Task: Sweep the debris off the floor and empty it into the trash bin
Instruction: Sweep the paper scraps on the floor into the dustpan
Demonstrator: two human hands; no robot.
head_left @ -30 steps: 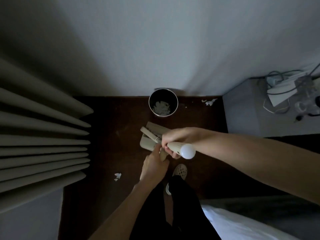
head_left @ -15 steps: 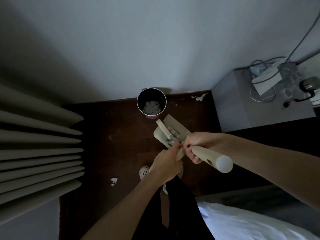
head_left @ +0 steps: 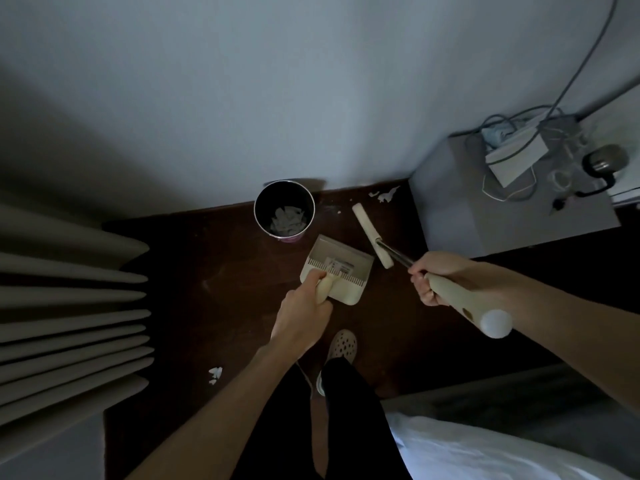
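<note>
1. Standing on a dark floor (head_left: 194, 271), the person shows black trouser legs (head_left: 346, 420) and a perforated clog (head_left: 343, 344) at the bottom of the view, with a white bed corner (head_left: 485, 452) at lower right.
2. A small scrap (head_left: 215, 374) of white debris lies on the floor left of the legs, near pleated curtain folds (head_left: 69, 323) along the left edge.
3. The left hand (head_left: 301, 317) has its fingers curled round the cream handle of the dustpan (head_left: 337, 268), which sits low over the floor with its open mouth toward the bin; a label or a few pale bits show inside, too unclear to tell which.
4. The right hand (head_left: 440, 278) grips the cream handle of the broom (head_left: 464, 303), fingers wrapped closed about it, the rounded white end pointing toward the camera.
5. A dark metal shaft runs from that hand down to the pale brush head (head_left: 372, 235), which lies just right of the dustpan, apart from it.
6. The round bin (head_left: 284, 211) stands against the wall (head_left: 311, 98), just beyond the dustpan, with white paper pieces inside.
7. More white debris (head_left: 384, 195) lies by the wall, between the bin and a grey cabinet (head_left: 485, 220).
8. On the cabinet sit a white box (head_left: 516, 157), tangled cables (head_left: 512, 192) and a dark rounded object, too dim to identify.
</note>
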